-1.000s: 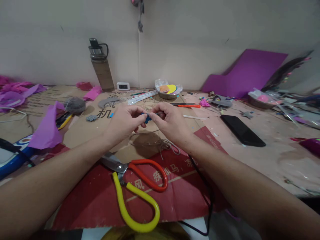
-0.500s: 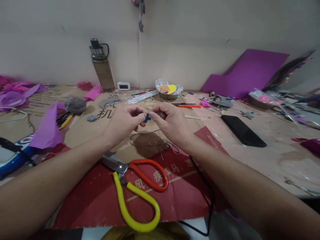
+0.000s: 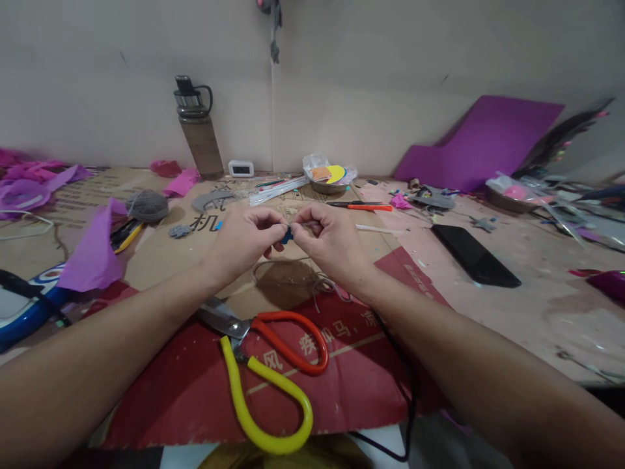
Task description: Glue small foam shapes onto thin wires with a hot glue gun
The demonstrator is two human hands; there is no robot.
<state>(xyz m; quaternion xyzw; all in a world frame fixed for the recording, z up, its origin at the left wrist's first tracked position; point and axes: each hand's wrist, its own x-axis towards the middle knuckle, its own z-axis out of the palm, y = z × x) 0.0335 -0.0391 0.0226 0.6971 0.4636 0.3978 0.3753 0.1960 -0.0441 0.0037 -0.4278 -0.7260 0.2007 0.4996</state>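
I am pinching a small, bumpy blue piece (image 3: 287, 237) with my left hand (image 3: 244, 236) and right hand (image 3: 333, 240), beyond the red-and-yellow-handled metal scissors (image 3: 238, 328).

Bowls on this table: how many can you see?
2. One bowl is near the wall, with a yellow disc in it; another bowl is at right, by the purple sheet. More could be hidden among the clutter.

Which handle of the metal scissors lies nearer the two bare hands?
The red looped handle; the yellow looped handle lies farther off, by the red cardboard's near edge.
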